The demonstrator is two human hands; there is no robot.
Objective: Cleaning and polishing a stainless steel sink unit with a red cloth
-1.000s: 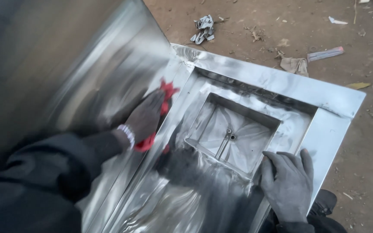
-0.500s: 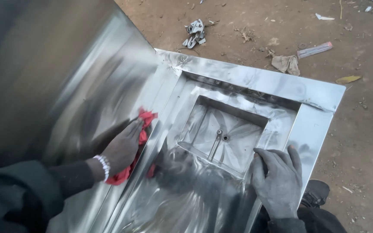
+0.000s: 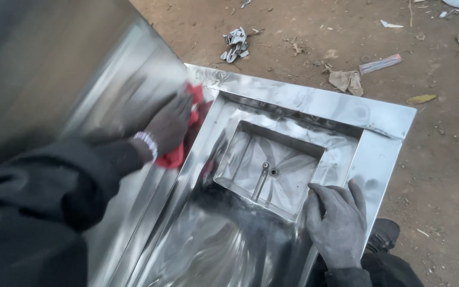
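A shiny stainless steel sink unit (image 3: 304, 103) lies on the ground, with a square recessed basin (image 3: 272, 170) in its middle and a tall back panel (image 3: 54, 69) rising at the left. My left hand (image 3: 168, 125) presses a red cloth (image 3: 179, 154) flat against the steel where the back panel meets the sink top. There is a beaded bracelet on that wrist. My right hand (image 3: 338, 220), dusty grey, rests flat with fingers spread on the rim at the basin's near right corner and holds nothing.
Bare brown dirt surrounds the sink. Scraps lie on it beyond the far edge: crumpled grey paper (image 3: 235, 45), a tan rag (image 3: 346, 81), a short tube (image 3: 381, 62) and a yellow leaf (image 3: 421, 99). A dark shoe (image 3: 383, 234) shows near my right hand.
My left hand slid the red cloth down the seam toward me, then back up toward the far corner. My right hand stayed on the rim.
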